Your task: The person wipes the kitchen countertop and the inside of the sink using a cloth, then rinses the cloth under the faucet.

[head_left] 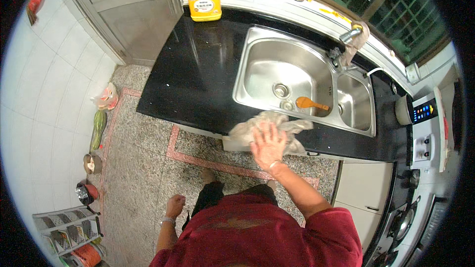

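My right hand (268, 144) lies with its fingers spread on a crumpled beige cloth (242, 131). The cloth lies over the front edge of the black counter (198, 109), just in front of the sink, and part of it hangs down. Low at my left side, away from the counter, my left hand (175, 206) is loosely curled, and nothing shows in it. A steel double sink (257, 66) is set into the counter. In its larger bowl an orange-brown rice paddle (311, 104) rests near the drain, beside a small round strainer (286, 105).
A yellow jug (204, 1) stands at the counter's far left. The faucet (350, 33) has a cloth draped over it. At right are a pot (403, 110) and a stove (403, 222). A long green gourd (98, 129) and a wire rack (67, 227) line the left wall.
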Available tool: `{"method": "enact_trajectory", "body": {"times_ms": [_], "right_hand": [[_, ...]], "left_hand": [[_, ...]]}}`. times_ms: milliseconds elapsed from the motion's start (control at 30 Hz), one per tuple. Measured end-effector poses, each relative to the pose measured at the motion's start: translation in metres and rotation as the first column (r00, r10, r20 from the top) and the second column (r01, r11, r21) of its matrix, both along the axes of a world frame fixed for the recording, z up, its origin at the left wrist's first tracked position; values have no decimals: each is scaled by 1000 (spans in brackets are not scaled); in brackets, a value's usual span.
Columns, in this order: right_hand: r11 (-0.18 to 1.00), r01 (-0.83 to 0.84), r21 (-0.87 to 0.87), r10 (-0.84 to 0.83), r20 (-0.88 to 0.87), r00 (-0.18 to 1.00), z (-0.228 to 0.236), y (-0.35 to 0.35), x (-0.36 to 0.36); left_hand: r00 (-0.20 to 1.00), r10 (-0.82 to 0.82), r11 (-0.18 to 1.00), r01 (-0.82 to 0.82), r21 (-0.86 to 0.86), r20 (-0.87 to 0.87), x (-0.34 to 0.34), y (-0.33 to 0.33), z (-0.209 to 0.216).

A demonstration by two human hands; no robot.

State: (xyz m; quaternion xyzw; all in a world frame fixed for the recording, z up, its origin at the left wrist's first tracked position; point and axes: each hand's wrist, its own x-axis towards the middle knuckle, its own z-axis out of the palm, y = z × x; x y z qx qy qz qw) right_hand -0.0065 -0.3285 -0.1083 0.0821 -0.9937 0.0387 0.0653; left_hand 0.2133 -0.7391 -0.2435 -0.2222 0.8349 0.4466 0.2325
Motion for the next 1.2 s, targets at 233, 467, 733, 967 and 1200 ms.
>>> {"method": "enact_trajectory", "body": {"times_ms": [233, 467, 733, 967, 1200], "right_hand": [[919, -391, -50, 394, 155, 906, 21, -191, -82], [724, -679, -125, 690, 101, 717, 8, -285, -181], [765, -624, -157, 636, 32, 771, 3, -272, -331], [977, -212, 19, 211, 33, 977, 15, -106, -463], [982, -161, -99, 155, -72, 985, -2, -56, -544]], "left_hand": [[865, 499, 837, -497, 229, 52, 50, -114, 6], [881, 362, 871, -436, 227, 305, 80, -114, -30], [875, 398, 877, -451, 166, 276, 18, -90, 38], [863, 413, 849, -480, 220, 292, -26, -68, 46], [929, 216, 965, -249, 77, 299, -102, -48, 76]]}}
